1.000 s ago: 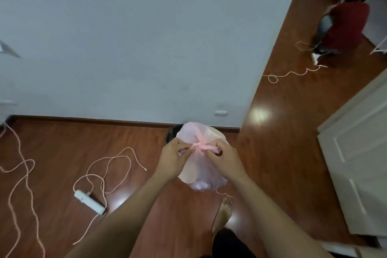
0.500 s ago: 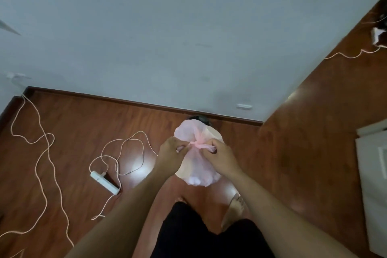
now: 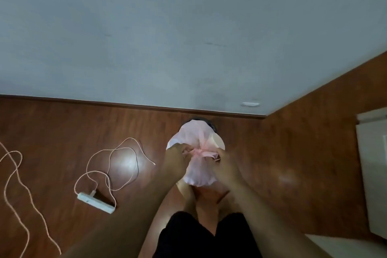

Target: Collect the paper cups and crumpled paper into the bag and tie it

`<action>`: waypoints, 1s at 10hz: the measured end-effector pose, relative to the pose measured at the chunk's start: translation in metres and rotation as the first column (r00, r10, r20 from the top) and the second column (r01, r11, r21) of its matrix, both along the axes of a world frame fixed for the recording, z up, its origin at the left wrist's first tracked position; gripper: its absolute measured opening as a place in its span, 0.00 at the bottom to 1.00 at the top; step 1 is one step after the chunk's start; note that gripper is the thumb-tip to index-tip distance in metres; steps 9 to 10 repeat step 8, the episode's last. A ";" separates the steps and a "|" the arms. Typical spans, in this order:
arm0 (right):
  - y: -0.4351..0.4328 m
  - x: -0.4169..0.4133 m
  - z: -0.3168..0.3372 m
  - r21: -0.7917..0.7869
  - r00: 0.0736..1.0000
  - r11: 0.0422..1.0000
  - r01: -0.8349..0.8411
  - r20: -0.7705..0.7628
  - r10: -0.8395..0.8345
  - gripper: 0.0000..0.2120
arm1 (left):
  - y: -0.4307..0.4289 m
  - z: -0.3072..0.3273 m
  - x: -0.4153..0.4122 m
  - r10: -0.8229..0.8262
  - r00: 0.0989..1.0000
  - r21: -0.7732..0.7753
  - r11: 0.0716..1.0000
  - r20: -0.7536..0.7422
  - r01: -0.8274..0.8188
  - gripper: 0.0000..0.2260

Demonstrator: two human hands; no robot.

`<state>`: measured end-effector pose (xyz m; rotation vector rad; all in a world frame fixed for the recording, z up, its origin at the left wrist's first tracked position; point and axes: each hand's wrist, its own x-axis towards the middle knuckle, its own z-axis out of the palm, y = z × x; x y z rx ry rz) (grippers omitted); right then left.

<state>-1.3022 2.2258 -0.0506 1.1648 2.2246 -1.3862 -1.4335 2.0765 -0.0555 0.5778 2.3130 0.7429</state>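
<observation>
Tying the pink bag, held at mid-air over the floor, just before a dark bin.
Left hand and right hand each pinch one twisted end of the gathered neck; set on opposite sides, presumably so an outward pull cinches the knot; contents hidden; power strip well apart.

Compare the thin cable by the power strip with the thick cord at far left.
The thin cable is finer than the thick cord. The thin cable overlaps itself in loops; the thick cord snakes in open waves. The thin cable reaches the power strip; the thick cord runs out of frame. Both are pale and lie on the wood floor.
</observation>
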 end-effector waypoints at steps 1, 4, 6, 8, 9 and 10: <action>0.006 -0.020 -0.023 -0.012 0.999 0.999 0.029 0.016 -0.029 0.02 | 0.011 -0.026 -0.020 0.039 0.998 -0.025 0.999 0.058 -0.038 0.04; 0.025 -0.065 -0.089 -0.020 0.991 0.991 0.130 0.010 -0.130 0.09 | 0.049 -0.085 -0.061 0.049 0.997 -0.090 0.995 0.067 -0.043 0.05; 0.031 -0.067 -0.119 -0.124 0.981 0.975 0.183 0.093 -0.172 0.08 | 0.047 -0.135 -0.067 -0.105 0.960 -0.261 0.949 0.258 0.174 0.28; 0.031 -0.066 -0.109 -0.182 0.974 0.960 0.211 0.120 -0.192 0.17 | 0.048 -0.135 -0.067 -0.136 0.957 -0.291 0.933 0.258 0.211 0.21; 0.031 -0.066 -0.109 -0.182 0.974 0.960 0.211 0.120 -0.192 0.17 | 0.048 -0.135 -0.067 -0.136 0.957 -0.291 0.933 0.258 0.211 0.21; 0.031 -0.066 -0.109 -0.182 0.974 0.960 0.211 0.120 -0.192 0.17 | 0.048 -0.135 -0.067 -0.136 0.957 -0.291 0.933 0.258 0.211 0.21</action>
